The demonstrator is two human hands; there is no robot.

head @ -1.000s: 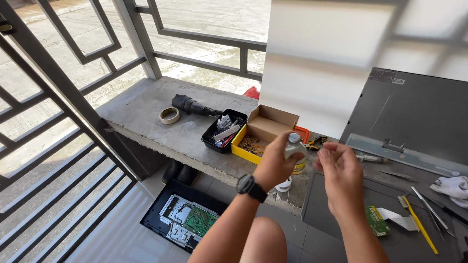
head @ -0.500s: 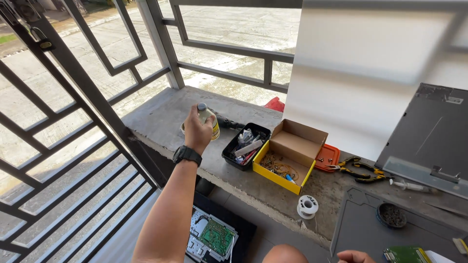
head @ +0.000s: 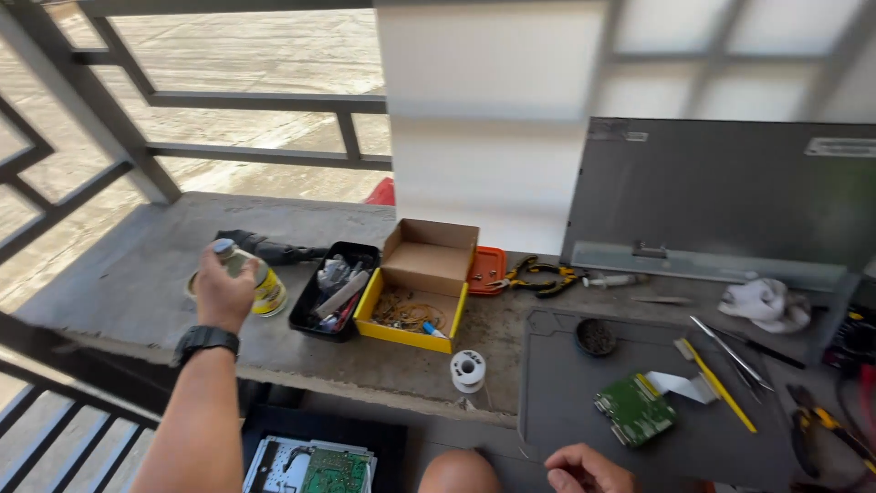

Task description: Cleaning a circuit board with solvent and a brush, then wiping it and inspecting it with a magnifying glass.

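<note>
Head view, the only 1 we have: the left hand point(head: 222, 290) is out over the far left of the grey concrete ledge point(head: 119, 283), fingers wrapped around a small yellow-labelled bottle with a grey cap point(head: 257, 281). That's a closed, full-palm hold on the bottle's upper body, cap poking out above the knuckles, base at or just above the ledge; I cannot tell whether it is bearing on the concrete. A black wristwatch point(head: 204, 340) sits just behind the grip.

Just right of the grip is a black plastic tray crammed with small tools point(head: 330, 294), and behind the bottle lies a dark, stubby tool point(head: 265, 246). Beyond the tray, further right of the hand, a yellow cardboard box with its flaps open point(head: 415, 290) holds a tangle of thin wire. A white solder spool point(head: 467, 370) stands near the ledge's front edge.

The right hand point(head: 589, 470) is well apart from all this, low at the bottom edge, fingers loosely curled on nothing I can see, near a small green circuit board point(head: 636, 408) on a dark grey work mat point(head: 584, 393).

Risks, as I judge them: the bottle is tall and narrow, so let go at a tilt it may topple and roll along the ledge. Any swing of the wrist to the right could clip the tray. If the cap is loose, a tip could spill liquid across the concrete toward the tools
</note>
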